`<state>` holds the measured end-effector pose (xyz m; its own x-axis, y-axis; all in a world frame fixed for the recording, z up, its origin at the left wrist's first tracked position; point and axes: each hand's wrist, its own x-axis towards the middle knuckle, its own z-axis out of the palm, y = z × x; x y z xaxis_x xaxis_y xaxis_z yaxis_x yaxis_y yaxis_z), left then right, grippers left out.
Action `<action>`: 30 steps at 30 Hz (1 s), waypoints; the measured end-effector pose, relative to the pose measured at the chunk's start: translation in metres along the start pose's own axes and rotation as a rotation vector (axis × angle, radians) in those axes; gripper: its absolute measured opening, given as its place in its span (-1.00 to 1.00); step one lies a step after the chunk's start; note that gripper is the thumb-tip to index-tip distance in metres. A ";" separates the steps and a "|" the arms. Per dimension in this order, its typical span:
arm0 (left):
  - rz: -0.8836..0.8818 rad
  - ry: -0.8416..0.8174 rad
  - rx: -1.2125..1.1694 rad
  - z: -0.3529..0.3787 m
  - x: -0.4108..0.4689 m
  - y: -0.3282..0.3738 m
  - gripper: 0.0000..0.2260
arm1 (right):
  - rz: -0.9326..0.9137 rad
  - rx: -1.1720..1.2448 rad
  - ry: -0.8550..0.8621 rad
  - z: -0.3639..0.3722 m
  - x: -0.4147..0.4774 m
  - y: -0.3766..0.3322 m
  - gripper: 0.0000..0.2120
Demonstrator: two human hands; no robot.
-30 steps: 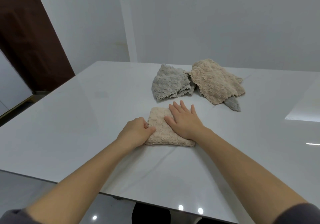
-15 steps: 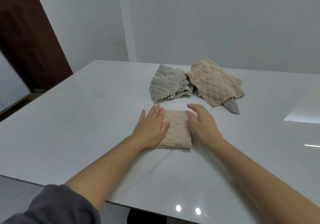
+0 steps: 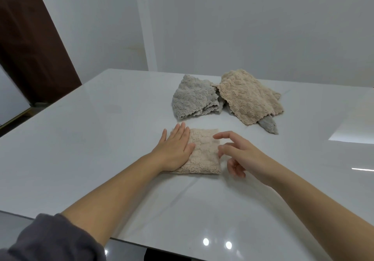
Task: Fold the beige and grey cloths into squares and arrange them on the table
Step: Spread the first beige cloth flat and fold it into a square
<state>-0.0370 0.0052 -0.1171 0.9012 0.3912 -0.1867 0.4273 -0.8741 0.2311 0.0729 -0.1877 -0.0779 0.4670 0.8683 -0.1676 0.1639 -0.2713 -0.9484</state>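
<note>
Your left hand [image 3: 176, 149] lies flat on the folded beige cloth [image 3: 204, 153], fingers straight and together, palm pressing its left half onto the table [image 3: 101, 139]. That press probably pins the layers so the plush fabric does not spring open. The hand grasps nothing; it only bears down.

Your right hand [image 3: 240, 155] hovers at the cloth's right edge, fingers spread and loosely bent, with nothing between them. The index fingertip reaches over the cloth's upper right part, while the other fingers hang just beside the right edge; whether any fingertip touches the fabric cannot be told.

The folded cloth sits near you, roughly square, between your 2 hands, its near edge showing stacked layers. So 1 cloth looks about finished.

Farther back, well apart from both hands, lies the unfolded heap: a grey cloth [image 3: 192, 101] on the left, touching a loose beige cloth [image 3: 247, 97] on the right, with a second grey piece [image 3: 268, 125] poking out from under the beige one. At least 3 pieces seem left to fold, and your free right hand is nearest to them.
</note>
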 end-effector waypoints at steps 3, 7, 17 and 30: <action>0.004 -0.018 0.009 -0.001 0.001 -0.001 -0.45 | 0.022 -0.022 -0.207 -0.002 -0.004 -0.005 -0.66; 0.002 -0.065 -0.005 -0.005 0.004 -0.002 -0.45 | 0.052 0.072 -0.457 0.005 0.003 -0.008 -0.66; 0.001 0.041 0.032 0.004 0.000 -0.001 -0.46 | 0.093 0.170 -0.581 -0.003 0.002 0.009 -0.70; 0.001 0.108 0.064 0.008 -0.003 0.001 -0.45 | -0.170 -0.382 0.241 -0.012 -0.004 0.006 -0.83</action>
<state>-0.0398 0.0009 -0.1244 0.9056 0.4162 -0.0813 0.4240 -0.8897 0.1691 0.0822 -0.1976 -0.0798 0.5864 0.8048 0.0916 0.5419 -0.3057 -0.7829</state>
